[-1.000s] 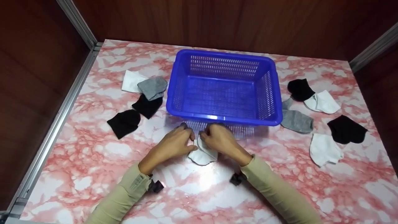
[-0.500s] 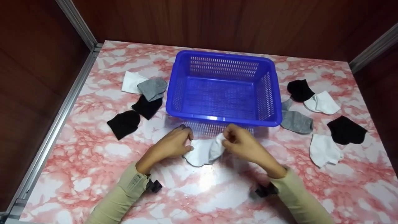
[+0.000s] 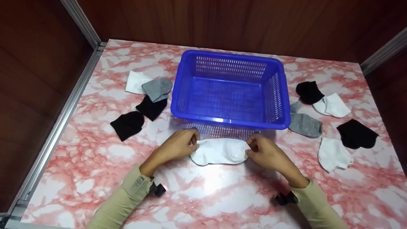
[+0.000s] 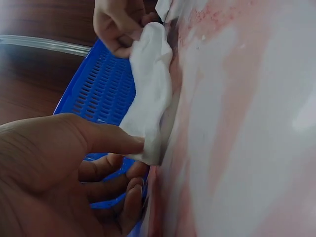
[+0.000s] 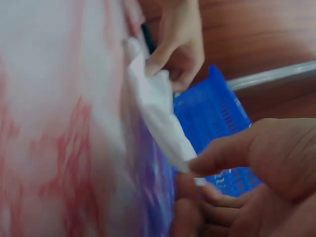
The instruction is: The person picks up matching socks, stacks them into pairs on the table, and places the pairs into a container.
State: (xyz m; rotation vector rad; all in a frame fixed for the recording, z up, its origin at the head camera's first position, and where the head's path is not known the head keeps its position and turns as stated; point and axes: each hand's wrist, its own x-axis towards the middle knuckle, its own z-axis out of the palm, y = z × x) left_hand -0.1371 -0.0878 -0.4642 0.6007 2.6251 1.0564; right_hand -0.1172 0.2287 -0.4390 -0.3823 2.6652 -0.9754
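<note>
A white sock [image 3: 221, 151] is stretched out lengthwise between both hands, in front of the blue basket. My left hand [image 3: 179, 143] pinches its left end between thumb and fingers. At the other end my right hand [image 3: 265, 151] pinches the sock's tip. The left wrist view has the sock [image 4: 150, 79] hanging close over the table, the left thumb lying on its near end. In the right wrist view the sock [image 5: 158, 111] runs from the right thumb to the far left hand, slightly blurred.
A blue plastic basket [image 3: 230, 122] stands just beyond the hands. Left of it lie black socks [image 3: 127, 125], a grey sock [image 3: 157, 89] and a white sock [image 3: 136, 82]. On the right are a grey sock [image 3: 306, 125], black socks [image 3: 357, 133] and white socks [image 3: 334, 154].
My right hand has moved right, drawing the bunched, folded white sock out to its full length. My left hand has stayed nearly in place, holding the other end.
</note>
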